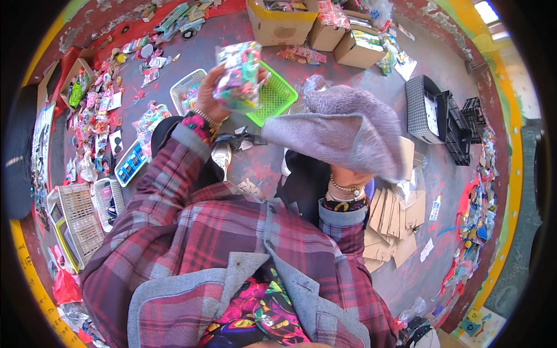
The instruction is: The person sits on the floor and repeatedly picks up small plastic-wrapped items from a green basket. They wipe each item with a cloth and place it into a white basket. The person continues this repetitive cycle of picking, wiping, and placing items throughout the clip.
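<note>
My left hand (210,95) is raised with its fingers wrapped round a clear plastic packet (239,76) of small multicoloured items. The kind of items inside I cannot make out. Below and beside the packet stand a bright green plastic basket (285,100) and a white basket (176,93) with colourful packets in it. In my right hand (351,178) is a greyish-purple towel (348,136), slightly blurred, which spreads up and to the left. Its folds hide most of my right fingers.
Flattened cardboard pieces (390,223) lie right of my right forearm. Black baskets (426,110) stand at the right, cardboard boxes (284,29) at the back. Small goods (107,87) cover the left floor. A blue-filled tray (131,163) and a cream basket (81,223) sit near my left arm.
</note>
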Motion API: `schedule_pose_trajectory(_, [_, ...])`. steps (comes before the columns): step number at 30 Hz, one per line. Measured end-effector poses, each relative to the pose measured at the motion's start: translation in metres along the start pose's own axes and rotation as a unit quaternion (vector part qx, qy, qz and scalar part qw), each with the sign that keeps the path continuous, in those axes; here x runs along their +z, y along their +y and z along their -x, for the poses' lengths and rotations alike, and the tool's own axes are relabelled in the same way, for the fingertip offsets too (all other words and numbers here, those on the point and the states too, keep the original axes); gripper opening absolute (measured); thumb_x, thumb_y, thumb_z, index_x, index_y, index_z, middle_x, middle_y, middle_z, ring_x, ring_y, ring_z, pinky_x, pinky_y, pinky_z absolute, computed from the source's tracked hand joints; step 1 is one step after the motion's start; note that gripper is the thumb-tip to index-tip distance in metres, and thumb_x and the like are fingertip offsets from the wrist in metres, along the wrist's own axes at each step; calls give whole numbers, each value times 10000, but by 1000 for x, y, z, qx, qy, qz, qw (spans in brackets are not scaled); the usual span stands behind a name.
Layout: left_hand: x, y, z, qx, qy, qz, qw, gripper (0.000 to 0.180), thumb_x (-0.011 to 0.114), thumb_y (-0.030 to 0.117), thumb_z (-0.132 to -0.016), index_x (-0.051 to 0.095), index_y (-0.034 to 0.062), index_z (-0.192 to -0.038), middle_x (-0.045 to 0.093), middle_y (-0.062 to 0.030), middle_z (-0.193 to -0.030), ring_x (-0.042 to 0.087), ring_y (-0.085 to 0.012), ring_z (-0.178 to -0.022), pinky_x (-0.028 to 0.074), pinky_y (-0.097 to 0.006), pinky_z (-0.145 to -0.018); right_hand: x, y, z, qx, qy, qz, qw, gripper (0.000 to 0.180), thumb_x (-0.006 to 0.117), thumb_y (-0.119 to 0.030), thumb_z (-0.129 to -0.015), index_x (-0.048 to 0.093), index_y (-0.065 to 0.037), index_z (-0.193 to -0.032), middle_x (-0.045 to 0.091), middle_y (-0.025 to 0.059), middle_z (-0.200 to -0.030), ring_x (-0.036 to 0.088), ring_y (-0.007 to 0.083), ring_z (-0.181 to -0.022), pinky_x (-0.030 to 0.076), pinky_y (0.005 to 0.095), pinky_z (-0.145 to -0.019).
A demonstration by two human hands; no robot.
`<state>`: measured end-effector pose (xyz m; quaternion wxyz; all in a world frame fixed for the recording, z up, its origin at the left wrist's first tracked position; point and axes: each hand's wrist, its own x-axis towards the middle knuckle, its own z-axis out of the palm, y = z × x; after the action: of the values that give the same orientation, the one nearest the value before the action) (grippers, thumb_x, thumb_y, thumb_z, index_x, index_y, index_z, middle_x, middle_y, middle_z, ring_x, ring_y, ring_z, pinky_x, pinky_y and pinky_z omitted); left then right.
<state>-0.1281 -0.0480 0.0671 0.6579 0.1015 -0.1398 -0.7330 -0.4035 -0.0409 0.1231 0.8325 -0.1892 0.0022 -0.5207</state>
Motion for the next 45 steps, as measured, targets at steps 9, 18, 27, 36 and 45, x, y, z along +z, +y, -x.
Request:
schedule_pose_trajectory(9, [17,-8,106,-2,58,0,998,530,529,240,-803,347,38,-1258,437,-264,-1197,471,-369,-1089,411,-456,-897,-63,16,5,4,3,201,980,451,424,-365,-875,422,-69,-1216,476,117,-1204,441,258,-1108,333,376,-954])
schedule_pose_trajectory(18, [43,-8,131,50,38,-25,998,551,365,421,-891,319,39,-1286,434,-192,-1240,473,-418,-1066,412,-529,-859,58,47,8,-16,-27,92,995,511,321,-411,-910,334,-79,-1298,463,89,-1231,445,249,-1099,324,374,-957])
schedule_pose_trajectory(27, [35,-32,129,19,16,45,999,539,248,400,-926,251,31,-1318,363,-204,-1298,432,-441,-1099,340,-532,-937,88,50,31,-125,-15,27,992,475,312,-336,-909,377,-11,-1248,460,148,-1225,465,285,-1094,356,453,-927])
schedule_pose_trajectory(36, [37,-42,122,-20,40,54,998,455,352,324,-915,379,4,-1238,481,-163,-1208,485,-293,-1093,352,-440,-958,71,37,38,-166,65,223,958,424,405,-297,-875,480,31,-1132,540,110,-1089,503,213,-1004,384,342,-885])
schedule_pose_trajectory(45, [50,-38,132,-10,12,46,999,562,421,403,-870,310,65,-1305,373,-193,-1296,438,-429,-1098,392,-523,-886,12,2,59,-21,176,81,981,381,374,-266,-890,460,-50,-1193,467,117,-1235,416,283,-1155,305,449,-988])
